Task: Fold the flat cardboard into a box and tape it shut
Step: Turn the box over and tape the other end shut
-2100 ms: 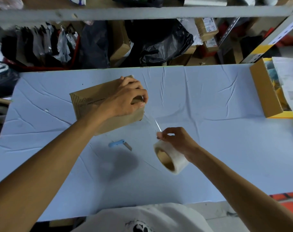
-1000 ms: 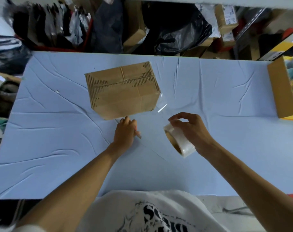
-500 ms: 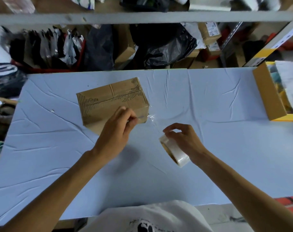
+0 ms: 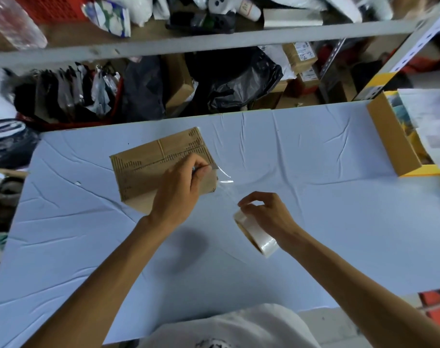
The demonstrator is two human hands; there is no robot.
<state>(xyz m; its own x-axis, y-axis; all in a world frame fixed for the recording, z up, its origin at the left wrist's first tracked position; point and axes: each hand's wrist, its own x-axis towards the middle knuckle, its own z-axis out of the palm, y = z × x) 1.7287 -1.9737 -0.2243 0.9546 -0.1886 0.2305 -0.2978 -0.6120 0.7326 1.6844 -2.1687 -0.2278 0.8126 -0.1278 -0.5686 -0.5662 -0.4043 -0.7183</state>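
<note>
A folded brown cardboard box (image 4: 143,169) sits closed on the light blue table (image 4: 326,209), left of centre. My left hand (image 4: 181,189) rests over its right end, shut on a small cutter whose blade tip (image 4: 210,167) meets the tape at the box's right edge. A strip of clear tape (image 4: 226,184) stretches from that edge down to the tape roll (image 4: 259,239). My right hand (image 4: 266,214) grips the roll, held above the table to the right of the box.
An open cardboard box with yellow trim (image 4: 394,146), holding papers, stands at the table's right edge. Behind the table are shelves with black bags (image 4: 239,84) and small cartons. A grey shelf beam (image 4: 188,43) crosses overhead.
My left hand left the box top, took the blue cutter from the table and brought it up to the tape at the box's right edge. My right hand kept the roll with the tape stretched.
</note>
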